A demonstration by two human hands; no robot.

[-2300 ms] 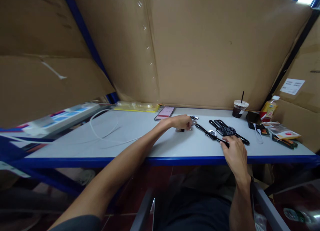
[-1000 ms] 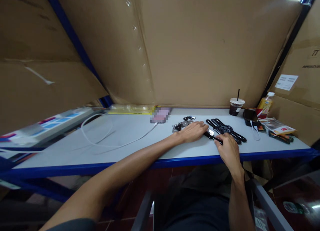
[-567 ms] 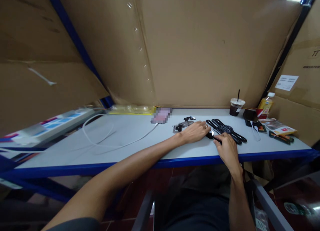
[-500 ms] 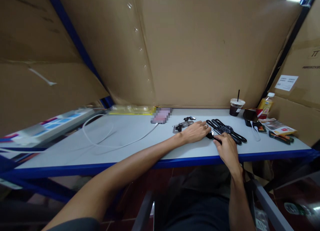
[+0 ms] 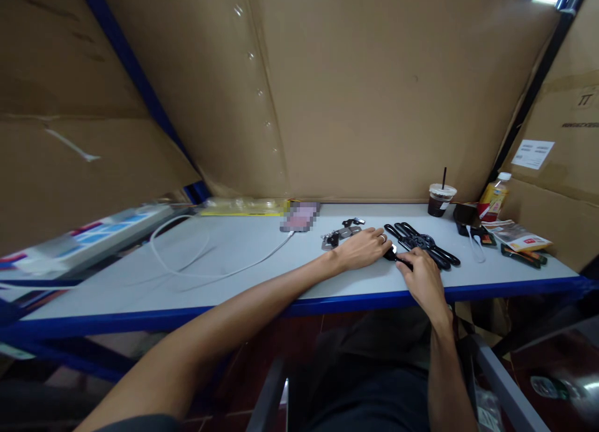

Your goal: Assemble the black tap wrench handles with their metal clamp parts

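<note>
My left hand [image 5: 362, 250] lies on the grey table [image 5: 234, 282], its fingertips on a long black tool [image 5: 390, 253] with a shiny metal part. My right hand [image 5: 422, 279] grips the same tool's near end at the table's front edge. Most of the tool is hidden under both hands. Just behind it lies a bundle of black handled tools [image 5: 423, 243]. Small metal and black parts [image 5: 341, 234] sit left of my left hand's fingers.
A phone [image 5: 300, 216] with a white cable [image 5: 196, 263] lies further left. An iced drink cup with straw [image 5: 439, 199], a bottle [image 5: 492, 199], leaflets [image 5: 517, 233] and small tools stand at the right. Cardboard sheets wall the back and sides.
My left hand left the small metal parts and moved right onto the black tool. My right hand stayed on the tool's near end. The head turned slightly.
</note>
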